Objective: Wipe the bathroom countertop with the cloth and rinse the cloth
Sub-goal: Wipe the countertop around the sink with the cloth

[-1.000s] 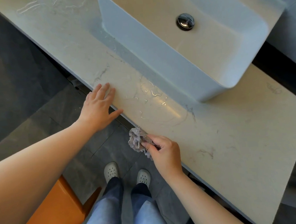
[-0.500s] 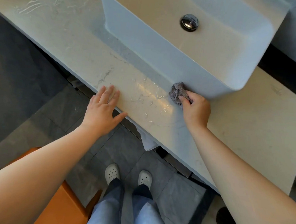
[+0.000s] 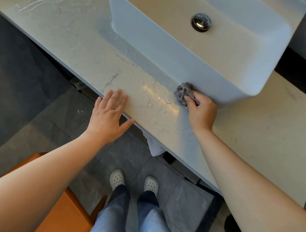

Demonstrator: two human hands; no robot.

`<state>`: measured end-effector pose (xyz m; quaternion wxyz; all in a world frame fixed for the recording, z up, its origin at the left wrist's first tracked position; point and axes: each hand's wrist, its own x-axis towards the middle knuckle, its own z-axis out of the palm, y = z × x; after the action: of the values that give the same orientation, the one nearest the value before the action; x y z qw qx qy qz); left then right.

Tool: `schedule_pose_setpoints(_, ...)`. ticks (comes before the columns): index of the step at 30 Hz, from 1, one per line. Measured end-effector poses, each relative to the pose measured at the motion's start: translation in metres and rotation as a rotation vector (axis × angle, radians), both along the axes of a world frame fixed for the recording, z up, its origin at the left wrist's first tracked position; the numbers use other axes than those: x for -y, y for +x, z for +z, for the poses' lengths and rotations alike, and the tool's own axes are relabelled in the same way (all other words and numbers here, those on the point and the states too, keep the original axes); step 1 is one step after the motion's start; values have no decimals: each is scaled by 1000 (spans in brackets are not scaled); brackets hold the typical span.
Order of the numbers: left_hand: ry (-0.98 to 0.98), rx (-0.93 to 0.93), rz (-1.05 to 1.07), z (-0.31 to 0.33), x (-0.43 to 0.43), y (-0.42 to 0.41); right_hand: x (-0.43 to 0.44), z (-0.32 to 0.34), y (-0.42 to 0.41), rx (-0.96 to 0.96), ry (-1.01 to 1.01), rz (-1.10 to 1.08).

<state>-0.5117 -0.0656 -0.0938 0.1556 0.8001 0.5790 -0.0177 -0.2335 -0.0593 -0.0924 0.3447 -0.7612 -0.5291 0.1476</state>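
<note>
Grey, bunched cloth point(image 3: 184, 92) lay pinched in the right hand point(image 3: 201, 110), pressed to the marble countertop point(image 3: 90, 62) against the basin's front wall point(image 3: 162, 57). Left hand point(image 3: 108, 117) rested flat, fingers spread, at the counter's edge. Wiping was underway; next, likely a sweep across the water streaks point(image 3: 156, 101) between the hands.

Crumpled grey cloth point(image 3: 184, 92): near part hidden under right hand point(image 3: 201, 110) fingers. White rectangular ceramic basin point(image 3: 162, 48), beyond that hand: far rim cut off by top edge.
</note>
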Motion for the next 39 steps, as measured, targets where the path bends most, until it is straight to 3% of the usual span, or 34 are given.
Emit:
schedule_pose_setpoints(6, -7, -8, -10, 1, 0, 0, -6, 0, -19, 89, 53, 1)
schedule_pose_setpoints(10, -17, -10, -20, 3, -2, -1, 1, 6, -25, 40, 18, 0)
schedule_pose_setpoints(20, -43, -1, -73, 14, -10, -12, 94, 9, -73, 8, -25, 204)
schedule_pose_setpoints(22, -58, -9, -82, 17, -11, -13, 103, 14, -77, -76, -85, 229)
schedule_pose_setpoints(25, -70, -12, -90, 19, -12, -13, 106, 31, -80, -378, -229, 178)
schedule_pose_setpoints(28, -79, -1, -89, 19, -11, -14, 97, 50, -73, -542, -204, 26)
schedule_pose_setpoints(33, -78, 19, -84, 18, -10, -14, 39, 63, -46, -270, -51, -67)
schedule_pose_setpoints(39, -78, 10, -100, 18, -12, -16, -27, 30, -34, -3, -118, -5)
